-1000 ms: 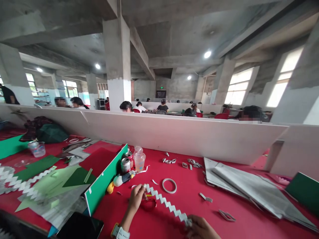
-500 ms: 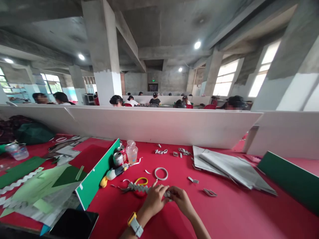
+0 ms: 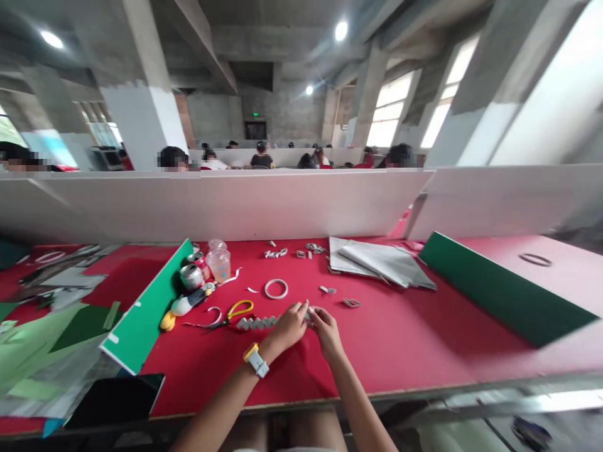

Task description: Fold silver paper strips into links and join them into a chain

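A grey-white zigzag chain of folded paper (image 3: 257, 323) extends leftward from under my left hand (image 3: 291, 323), just above or on the red tabletop. My left hand, with a watch (image 3: 255, 360) on its wrist, has its fingers closed on the chain's right end. My right hand (image 3: 326, 331) pinches a small folded paper piece (image 3: 308, 315) at that end, fingertips close to the left ones. The fingers hide most of the join. Left of the chain lie yellow-handled scissors (image 3: 239, 309). A roll of tape (image 3: 276, 289) lies beyond my hands.
Folded paper links (image 3: 351, 302) lie to the right, others (image 3: 276, 253) farther back. A grey paper stack (image 3: 384, 262) is back right. Cans (image 3: 191, 276), a plastic cup (image 3: 218, 263) and a yellow-tipped soft object (image 3: 186, 306) stand by the left green divider (image 3: 151, 307). Another green divider (image 3: 499, 285) is right.
The view has tilted down and turned right. Relative to the table, my hands and the chain have shifted right, so the chain lies clear of most of the scissors. Both hands stay together.
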`<action>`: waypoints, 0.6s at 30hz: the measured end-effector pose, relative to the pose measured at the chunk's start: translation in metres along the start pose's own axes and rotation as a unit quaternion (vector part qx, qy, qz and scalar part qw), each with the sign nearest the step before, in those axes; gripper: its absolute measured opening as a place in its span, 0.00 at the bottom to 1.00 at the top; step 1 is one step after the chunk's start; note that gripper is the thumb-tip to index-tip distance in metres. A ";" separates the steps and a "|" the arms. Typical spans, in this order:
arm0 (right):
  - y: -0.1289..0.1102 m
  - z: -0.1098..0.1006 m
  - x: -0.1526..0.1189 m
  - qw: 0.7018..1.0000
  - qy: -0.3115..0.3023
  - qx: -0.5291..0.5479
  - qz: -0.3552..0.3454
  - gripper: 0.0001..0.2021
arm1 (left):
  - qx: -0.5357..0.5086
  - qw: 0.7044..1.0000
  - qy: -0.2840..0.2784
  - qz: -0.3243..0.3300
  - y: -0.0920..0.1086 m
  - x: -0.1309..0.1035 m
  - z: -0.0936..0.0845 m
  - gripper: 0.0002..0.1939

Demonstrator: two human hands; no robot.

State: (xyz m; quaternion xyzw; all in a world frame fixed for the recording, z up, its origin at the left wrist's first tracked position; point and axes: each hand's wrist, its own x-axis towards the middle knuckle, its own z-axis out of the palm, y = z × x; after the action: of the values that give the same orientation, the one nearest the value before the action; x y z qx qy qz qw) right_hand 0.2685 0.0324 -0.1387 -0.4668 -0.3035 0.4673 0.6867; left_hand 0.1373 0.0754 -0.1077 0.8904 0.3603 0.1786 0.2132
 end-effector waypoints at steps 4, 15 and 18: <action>-0.004 -0.041 -0.005 0.992 0.115 0.023 -0.046 0.25 | -0.034 0.992 -0.096 0.072 0.019 0.063 -0.007 0.23; -0.054 -0.089 0.025 0.957 0.245 0.125 -0.093 0.25 | -0.082 0.991 -0.085 0.054 0.061 0.169 0.056 0.10; -0.097 -0.067 0.058 0.972 0.190 0.064 -0.125 0.21 | -0.169 0.985 0.009 0.041 0.048 0.167 0.024 0.11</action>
State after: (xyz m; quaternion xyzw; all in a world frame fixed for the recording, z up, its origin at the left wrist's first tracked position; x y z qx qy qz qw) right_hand 0.3828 0.0499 -0.0752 -0.4606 -0.1928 0.2988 0.8133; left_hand 0.2884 0.1582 -0.0760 0.8538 0.2903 0.2531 0.3503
